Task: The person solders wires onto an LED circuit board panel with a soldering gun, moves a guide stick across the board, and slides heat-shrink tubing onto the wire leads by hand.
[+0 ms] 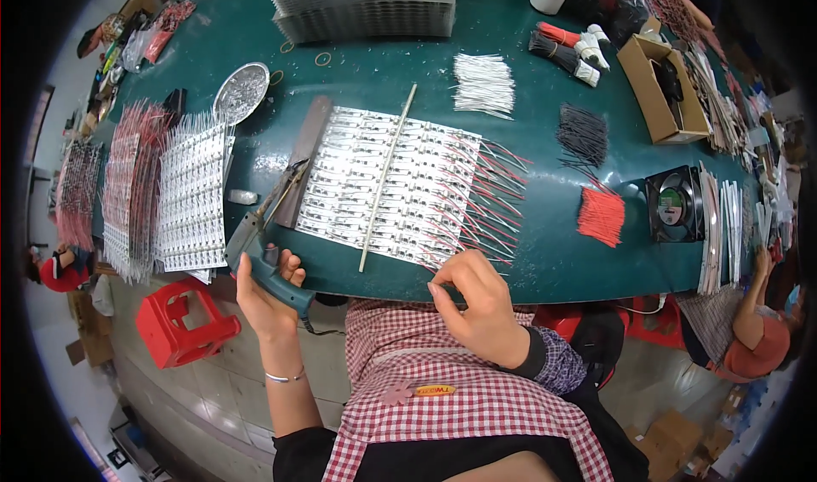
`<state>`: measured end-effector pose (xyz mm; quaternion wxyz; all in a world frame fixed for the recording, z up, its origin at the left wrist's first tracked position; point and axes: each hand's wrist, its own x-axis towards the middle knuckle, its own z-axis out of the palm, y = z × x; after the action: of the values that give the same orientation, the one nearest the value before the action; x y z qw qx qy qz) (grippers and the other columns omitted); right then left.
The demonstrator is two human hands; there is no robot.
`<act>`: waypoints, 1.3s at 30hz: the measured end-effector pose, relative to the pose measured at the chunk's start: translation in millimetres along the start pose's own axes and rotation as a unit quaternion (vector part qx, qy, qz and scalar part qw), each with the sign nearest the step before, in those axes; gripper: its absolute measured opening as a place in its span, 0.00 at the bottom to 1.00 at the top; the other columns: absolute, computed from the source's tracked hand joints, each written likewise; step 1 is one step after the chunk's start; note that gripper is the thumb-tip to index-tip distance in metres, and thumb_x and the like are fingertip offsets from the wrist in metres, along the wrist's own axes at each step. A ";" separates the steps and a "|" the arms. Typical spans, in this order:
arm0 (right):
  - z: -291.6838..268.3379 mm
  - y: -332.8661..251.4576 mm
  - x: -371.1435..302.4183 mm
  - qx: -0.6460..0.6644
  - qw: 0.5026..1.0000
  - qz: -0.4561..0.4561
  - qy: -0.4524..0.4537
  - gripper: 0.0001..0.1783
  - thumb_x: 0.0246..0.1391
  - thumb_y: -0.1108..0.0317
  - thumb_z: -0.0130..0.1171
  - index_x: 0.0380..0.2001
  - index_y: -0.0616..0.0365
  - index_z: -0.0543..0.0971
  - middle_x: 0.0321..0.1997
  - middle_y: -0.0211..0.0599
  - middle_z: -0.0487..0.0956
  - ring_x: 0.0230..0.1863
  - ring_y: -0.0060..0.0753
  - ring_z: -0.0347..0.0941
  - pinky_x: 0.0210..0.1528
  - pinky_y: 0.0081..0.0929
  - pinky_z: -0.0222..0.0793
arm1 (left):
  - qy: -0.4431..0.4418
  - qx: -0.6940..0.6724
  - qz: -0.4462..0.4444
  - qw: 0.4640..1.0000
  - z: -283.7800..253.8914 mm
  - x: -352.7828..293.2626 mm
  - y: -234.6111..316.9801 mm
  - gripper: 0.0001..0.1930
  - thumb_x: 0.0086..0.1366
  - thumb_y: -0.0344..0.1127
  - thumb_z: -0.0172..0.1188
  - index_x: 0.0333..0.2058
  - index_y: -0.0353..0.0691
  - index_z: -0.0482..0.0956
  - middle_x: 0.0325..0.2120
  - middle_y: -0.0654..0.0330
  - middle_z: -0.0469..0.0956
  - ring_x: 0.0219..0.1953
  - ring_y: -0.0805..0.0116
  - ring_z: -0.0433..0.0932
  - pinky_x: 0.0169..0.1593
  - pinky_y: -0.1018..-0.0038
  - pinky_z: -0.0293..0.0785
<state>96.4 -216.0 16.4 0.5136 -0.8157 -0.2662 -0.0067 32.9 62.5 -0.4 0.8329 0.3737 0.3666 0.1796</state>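
My left hand point(271, 299) is closed round the handle of a teal soldering gun point(277, 286), its tip pointing up toward the panel's left edge. In front of me lies a white circuit board panel point(340, 176) with rows of small parts. Red and pale wires point(489, 201) stick out along its right side. A thin pale rod point(387, 180) lies across the panel, and a brown bar point(308, 159) sits along its left edge. At the panel's lower right corner my right hand point(481, 303) is closed in a pinch; whatever it grips is hidden.
Bundles of white wires point(483, 84), black wires point(582, 133) and red wires point(601, 216) lie to the right. Beyond them are a fan point(674, 205) and a cardboard box point(647, 86). Wired panels point(194, 197) stand at left, near a metal dish point(242, 93). Stacked panels point(366, 14) sit behind.
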 end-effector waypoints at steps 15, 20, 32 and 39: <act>-4.4 11.4 -12.8 0.055 0.998 0.010 -0.025 0.06 0.48 0.79 0.61 0.29 0.63 0.74 0.31 0.41 0.70 0.34 0.45 0.70 0.36 0.37 0.67 | 0.104 0.293 0.005 0.950 -25.3 26.3 10.0 0.29 0.69 0.62 0.48 0.32 0.35 0.73 0.18 0.58 0.75 0.16 0.68 0.76 0.17 0.74 0.73; -3.5 4.3 -13.7 0.049 0.999 -0.013 -0.019 0.06 0.48 0.79 0.61 0.29 0.63 0.74 0.31 0.41 0.70 0.33 0.45 0.70 0.35 0.36 0.67 | 0.074 0.359 0.035 0.930 -33.0 34.7 13.5 0.31 0.68 0.64 0.48 0.27 0.36 0.73 0.16 0.60 0.74 0.15 0.71 0.75 0.16 0.75 0.70; 8.3 -8.6 -25.3 0.047 0.998 -0.008 -0.049 0.05 0.47 0.79 0.62 0.27 0.63 0.74 0.30 0.40 0.71 0.33 0.44 0.70 0.33 0.35 0.67 | 0.034 0.407 -0.001 0.913 -21.0 27.5 24.4 0.28 0.73 0.57 0.44 0.29 0.35 0.73 0.14 0.63 0.70 0.12 0.72 0.73 0.13 0.73 0.66; 6.7 -9.4 -20.6 0.040 0.997 0.011 0.061 0.06 0.46 0.80 0.61 0.29 0.63 0.76 0.34 0.42 0.73 0.36 0.45 0.72 0.38 0.36 0.69 | 0.059 0.741 0.395 0.540 -6.0 -0.9 18.2 0.14 0.70 0.40 0.53 0.29 0.36 0.70 0.17 0.48 0.75 0.21 0.45 0.77 0.25 0.58 0.71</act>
<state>72.8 -216.1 15.2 0.5610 -0.7956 -0.2253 -0.0402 27.4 76.8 11.1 0.0798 0.9531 0.2324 0.1768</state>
